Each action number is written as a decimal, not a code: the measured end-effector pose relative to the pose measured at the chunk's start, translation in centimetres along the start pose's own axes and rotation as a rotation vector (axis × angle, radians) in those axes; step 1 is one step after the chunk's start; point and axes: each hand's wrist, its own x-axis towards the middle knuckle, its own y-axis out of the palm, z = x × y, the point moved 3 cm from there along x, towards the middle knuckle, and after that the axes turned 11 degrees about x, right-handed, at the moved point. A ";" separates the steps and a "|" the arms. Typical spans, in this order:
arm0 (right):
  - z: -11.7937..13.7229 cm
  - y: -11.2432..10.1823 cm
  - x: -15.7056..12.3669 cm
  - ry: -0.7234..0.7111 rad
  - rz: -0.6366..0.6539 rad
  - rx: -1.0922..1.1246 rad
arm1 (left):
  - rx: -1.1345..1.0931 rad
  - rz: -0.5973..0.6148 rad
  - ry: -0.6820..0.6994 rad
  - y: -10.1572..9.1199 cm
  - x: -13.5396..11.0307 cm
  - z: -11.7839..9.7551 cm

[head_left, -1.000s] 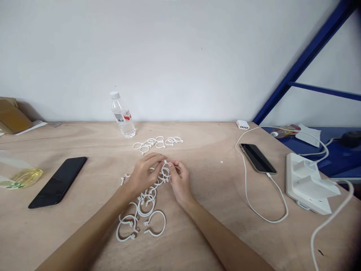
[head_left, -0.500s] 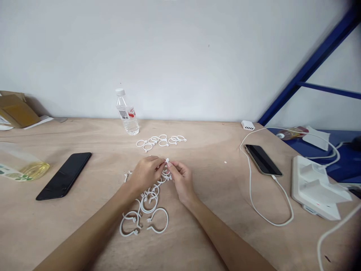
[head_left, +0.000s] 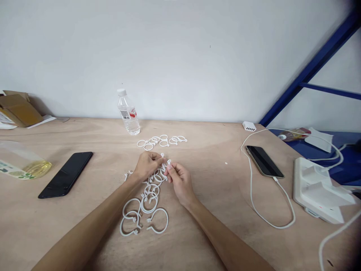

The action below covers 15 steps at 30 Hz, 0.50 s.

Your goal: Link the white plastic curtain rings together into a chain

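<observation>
Leftmost, by the wall, a cardboard box [head_left: 17,111]; nearer, a clear bottle [head_left: 25,165] on its side with yellow liquid, then a black phone [head_left: 66,174] flat on the wooden table [head_left: 214,203]. Further right, an upright water bottle [head_left: 129,113], with a row of closed rings [head_left: 162,140] just in front. Below that, a pile of rings [head_left: 143,205]: thin, white, plastic, most split open with small knobs at the ends, overlapping one another between the two forearms. At the pile's far end, left hand [head_left: 146,165] curled, fingertips pinching one side of a single white ring [head_left: 164,168]; right hand [head_left: 179,178] curled too, pinching the other side. Looks thin and round, gaping at the top, its two knobbed ends showing above the fingertips. Sits squarely between both sets of fingertips, touching them, just above the pile. Well to the right, a second phone [head_left: 264,161] on a white cable [head_left: 254,192], a white charger [head_left: 249,126] near the wall, a white power block [head_left: 318,188] at the table's right edge.
</observation>
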 end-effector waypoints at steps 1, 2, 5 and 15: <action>0.0 0.0 0.0 0.004 -0.008 -0.003 | 0.008 0.009 0.007 -0.1 0.0 -0.1; 0.0 0.0 0.0 0.010 -0.022 -0.006 | 0.013 0.023 0.017 -0.2 0.0 -0.2; 0.1 0.0 0.0 -0.018 -0.058 -0.062 | 0.032 0.105 0.105 -1.0 -0.1 -1.0; 0.9 0.6 -0.5 -0.168 0.075 -0.195 | 0.452 -0.203 0.182 -5.4 3.9 3.9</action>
